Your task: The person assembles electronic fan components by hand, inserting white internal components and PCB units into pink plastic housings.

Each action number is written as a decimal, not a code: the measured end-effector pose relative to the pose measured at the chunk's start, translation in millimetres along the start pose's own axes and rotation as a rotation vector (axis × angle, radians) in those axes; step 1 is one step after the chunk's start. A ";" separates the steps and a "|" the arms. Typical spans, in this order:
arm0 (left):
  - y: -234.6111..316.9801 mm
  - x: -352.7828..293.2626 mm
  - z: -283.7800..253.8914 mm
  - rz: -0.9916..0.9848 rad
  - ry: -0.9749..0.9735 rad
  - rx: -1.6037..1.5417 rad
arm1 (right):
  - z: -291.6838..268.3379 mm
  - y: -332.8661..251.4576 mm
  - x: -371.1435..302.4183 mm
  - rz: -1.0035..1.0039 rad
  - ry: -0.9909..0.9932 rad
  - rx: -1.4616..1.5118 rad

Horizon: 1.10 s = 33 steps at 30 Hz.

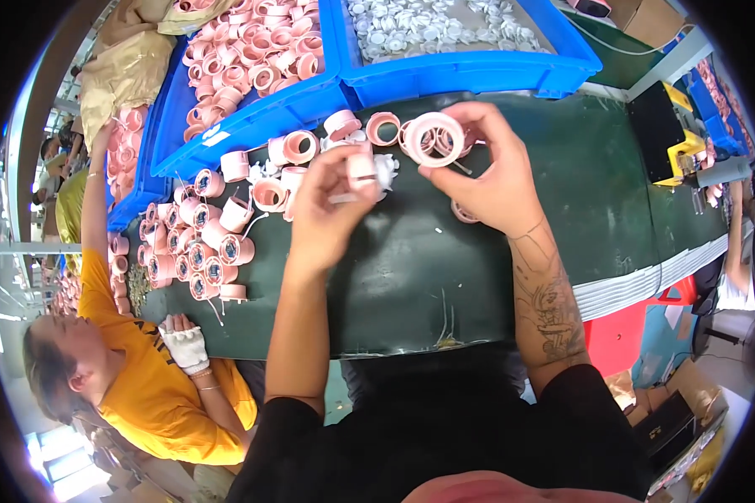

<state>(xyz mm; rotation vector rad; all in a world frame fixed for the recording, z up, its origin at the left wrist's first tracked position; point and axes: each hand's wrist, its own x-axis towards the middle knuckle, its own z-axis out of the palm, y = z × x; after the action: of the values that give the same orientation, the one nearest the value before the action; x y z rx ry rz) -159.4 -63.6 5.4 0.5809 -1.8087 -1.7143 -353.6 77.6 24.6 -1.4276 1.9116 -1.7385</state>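
Above the dark green table (579, 218) I hold up both hands. My right hand (491, 176) is closed on a pink plastic ring (456, 141), its round opening turned toward me. In my left hand (327, 214) a smaller pink cylindrical part (361, 169) is pinched between thumb and fingers, somewhat blurred. White plastic pieces (386, 171) show just beside that part; whether the hand holds them too, I cannot tell. Behind my hands lie loose pink rings (300, 147). Left of my left arm, several pink housings with circuit parts inside (200, 256) are clustered, some with white wires.
Blue trays stand along the far side, one of pink rings (260, 105), another of small white caps (470, 84). A person in an orange shirt (155, 394) leans in at left, one hand gloved, the other arm stretched far. A black-and-yellow device (675, 142) stands at right.
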 end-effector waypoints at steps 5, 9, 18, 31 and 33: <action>-19.8 -8.6 -32.2 -0.094 -0.041 -0.843 | 23.6 -2.4 -3.3 -0.076 -0.173 0.154; -33.1 -5.1 -38.3 -0.076 -0.159 -1.080 | 34.3 3.1 -12.5 0.113 -0.228 0.320; -31.1 -9.6 -30.8 -0.095 -0.154 -0.963 | 40.2 -1.4 -13.5 0.139 -0.239 0.497; -18.3 -9.4 -20.2 -0.056 -0.104 -0.660 | 35.9 0.5 -13.1 0.098 -0.258 0.490; -18.3 -12.0 -1.1 -0.035 -0.047 -0.496 | 34.5 1.9 -10.2 0.032 -0.274 0.427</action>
<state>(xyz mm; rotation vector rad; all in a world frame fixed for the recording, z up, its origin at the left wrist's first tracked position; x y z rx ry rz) -151.1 -57.9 -14.1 0.3628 -1.3274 -2.1136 -325.6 61.8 8.4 -1.3745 1.3198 -1.6992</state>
